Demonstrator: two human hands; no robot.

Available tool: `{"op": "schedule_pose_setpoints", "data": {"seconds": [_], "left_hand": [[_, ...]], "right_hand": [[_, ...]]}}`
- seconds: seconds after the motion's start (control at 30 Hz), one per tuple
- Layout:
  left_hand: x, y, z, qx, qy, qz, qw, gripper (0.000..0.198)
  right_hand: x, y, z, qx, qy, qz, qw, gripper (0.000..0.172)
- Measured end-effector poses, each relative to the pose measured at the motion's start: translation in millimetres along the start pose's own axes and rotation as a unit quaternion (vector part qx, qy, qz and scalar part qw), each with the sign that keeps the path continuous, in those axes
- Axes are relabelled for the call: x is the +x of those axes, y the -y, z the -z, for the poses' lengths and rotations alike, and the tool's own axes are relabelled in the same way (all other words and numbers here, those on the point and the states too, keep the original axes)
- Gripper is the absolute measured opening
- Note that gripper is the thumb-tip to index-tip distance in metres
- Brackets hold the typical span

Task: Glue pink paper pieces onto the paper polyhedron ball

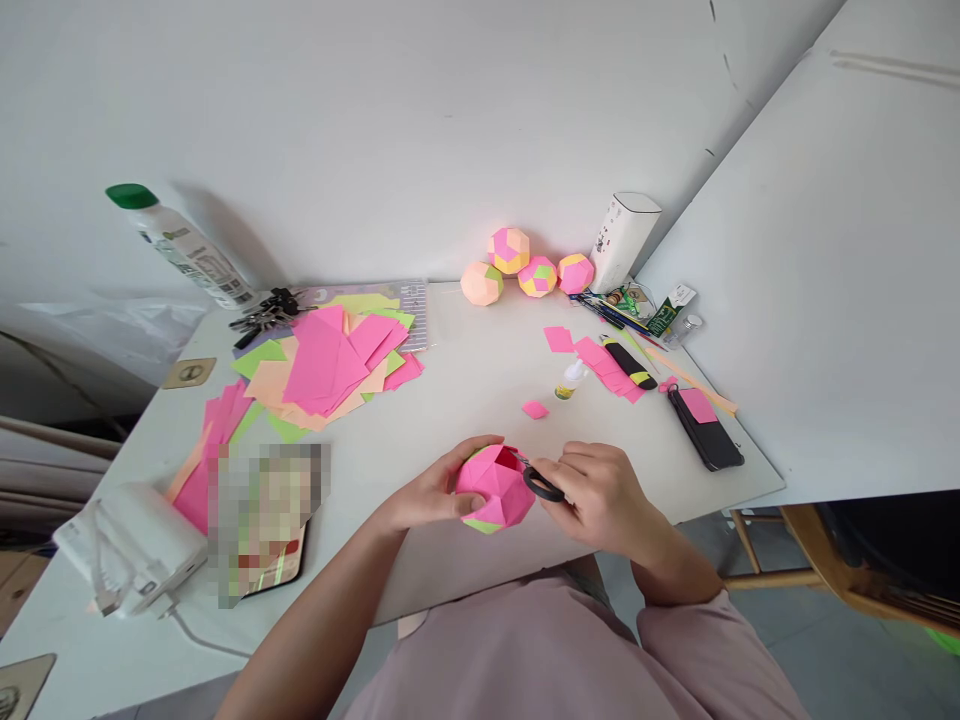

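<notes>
A pink and green faceted paper ball (495, 490) is held near the table's front edge by my left hand (439, 492), thumb on its front. An opening shows at the ball's upper right. My right hand (600, 492) is closed on small scissors with black handles (543, 485); their metal tips reach the opening, and how far they go in is hard to see. Just beyond the ball lies a small pink paper piece (535, 409), with a small glue bottle (571, 380) standing behind it.
Coloured paper sheets (326, 360) are piled at the left, near a phone (277, 530) and a white power bank (142, 545). Finished paper balls (509, 250) sit by the wall. At the right are a black-and-yellow cutter (628, 361), pink squares and a black case (709, 435).
</notes>
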State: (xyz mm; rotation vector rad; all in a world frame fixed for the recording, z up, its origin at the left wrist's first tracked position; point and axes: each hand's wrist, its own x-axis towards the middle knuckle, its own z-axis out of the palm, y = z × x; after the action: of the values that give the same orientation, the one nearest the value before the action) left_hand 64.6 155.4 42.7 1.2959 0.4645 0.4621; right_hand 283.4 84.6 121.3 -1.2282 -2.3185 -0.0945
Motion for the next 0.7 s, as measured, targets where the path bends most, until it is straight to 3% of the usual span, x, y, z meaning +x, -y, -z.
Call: {"op": "schedule_pose_setpoints", "data": {"seconds": [0.3,0.7], "left_hand": [[-2.2,4.2,1.5,-0.017,0.013,0.015,1.0,0.072],[-1.9,5.6,1.2,-0.018,0.018,0.011,1.0,0.071]], "right_hand": [[-0.8,-5.0,5.8,0.102,-0.005,-0.066,0.993,0.016],[-2.0,-8.0,7.3,0.12,0.02,-0.03,0.992,0.017]]}}
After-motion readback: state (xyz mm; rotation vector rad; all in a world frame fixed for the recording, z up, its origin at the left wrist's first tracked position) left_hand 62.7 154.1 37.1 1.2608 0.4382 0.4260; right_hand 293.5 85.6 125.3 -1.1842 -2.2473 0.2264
